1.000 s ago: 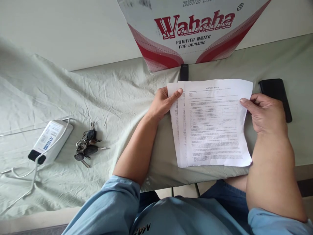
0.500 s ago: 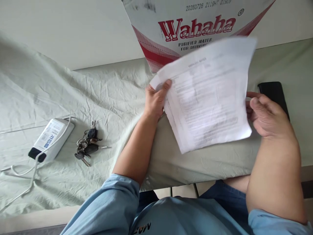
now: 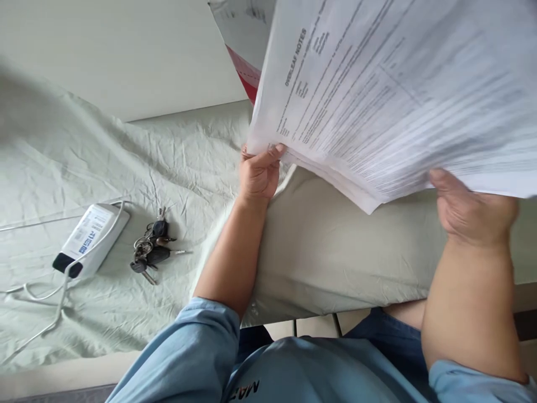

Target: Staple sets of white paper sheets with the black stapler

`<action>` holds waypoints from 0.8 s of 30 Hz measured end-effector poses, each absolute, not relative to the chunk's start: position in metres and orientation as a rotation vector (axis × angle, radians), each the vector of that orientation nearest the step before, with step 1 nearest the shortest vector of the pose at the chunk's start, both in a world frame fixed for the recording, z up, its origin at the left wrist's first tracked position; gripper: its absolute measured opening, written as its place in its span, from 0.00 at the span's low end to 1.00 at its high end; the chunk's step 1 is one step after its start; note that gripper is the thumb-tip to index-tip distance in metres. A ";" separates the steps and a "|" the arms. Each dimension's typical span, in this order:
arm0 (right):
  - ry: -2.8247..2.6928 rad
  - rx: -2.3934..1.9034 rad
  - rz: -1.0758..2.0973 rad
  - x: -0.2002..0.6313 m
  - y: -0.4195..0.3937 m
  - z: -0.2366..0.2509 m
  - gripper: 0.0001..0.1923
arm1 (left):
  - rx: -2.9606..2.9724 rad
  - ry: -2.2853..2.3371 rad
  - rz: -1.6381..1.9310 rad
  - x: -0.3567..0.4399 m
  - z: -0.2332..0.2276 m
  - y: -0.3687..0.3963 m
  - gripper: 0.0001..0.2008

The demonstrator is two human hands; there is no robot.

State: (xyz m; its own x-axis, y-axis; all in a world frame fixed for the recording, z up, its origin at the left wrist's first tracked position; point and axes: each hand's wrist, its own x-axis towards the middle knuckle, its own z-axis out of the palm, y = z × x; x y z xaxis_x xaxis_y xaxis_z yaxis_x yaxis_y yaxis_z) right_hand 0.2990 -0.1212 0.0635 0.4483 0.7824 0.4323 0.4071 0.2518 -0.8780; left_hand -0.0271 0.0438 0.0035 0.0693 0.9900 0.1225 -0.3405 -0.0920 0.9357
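Observation:
A few printed paper sheets (image 3: pixel 390 95) are raised up close to the camera, tilted, with the heading "OVERLEAF NOTES" near their left edge. My left hand (image 3: pixel 262 172) pinches their lower left corner, thumb on top and fingers underneath. Along the lower right edge, my right hand (image 3: pixel 474 207) grips the sheets, its thumb over the printed face and its fingers hidden behind. Some lower sheets stick out past the top one near the bottom corner.
Behind the papers stands a cardboard box (image 3: pixel 241 45), mostly covered. To the left, a bunch of keys (image 3: pixel 151 249) and a white device (image 3: pixel 92 240) with a white cable (image 3: pixel 62 296) lie on a wrinkled pale green cloth (image 3: pixel 184 151).
The papers have swung up and right, turned and come closer to the camera, hiding the box's lettering and the black phone-like object. My right thumb now lies over the sheets.

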 end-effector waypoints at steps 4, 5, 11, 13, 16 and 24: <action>-1.256 -1.295 0.271 0.322 -0.131 0.081 0.43 | 1.137 0.844 1.405 -0.032 0.009 0.043 0.16; -1.237 -1.311 0.303 0.324 -0.134 0.082 0.40 | 1.149 0.853 1.386 -0.033 0.010 0.042 0.15; -1.098 -1.488 0.516 0.312 -0.138 0.071 0.24 | 1.363 0.827 1.096 -0.029 0.011 0.032 0.25; -1.102 -1.443 0.429 0.307 -0.132 0.072 0.32 | 1.362 0.862 1.083 -0.026 0.008 0.030 0.24; -1.146 -1.402 0.370 0.307 -0.130 0.076 0.45 | 1.271 0.843 1.190 -0.026 0.004 0.030 0.29; -1.241 -1.644 0.624 0.324 -0.146 0.068 0.32 | 1.286 0.892 1.045 -0.032 0.005 0.031 0.28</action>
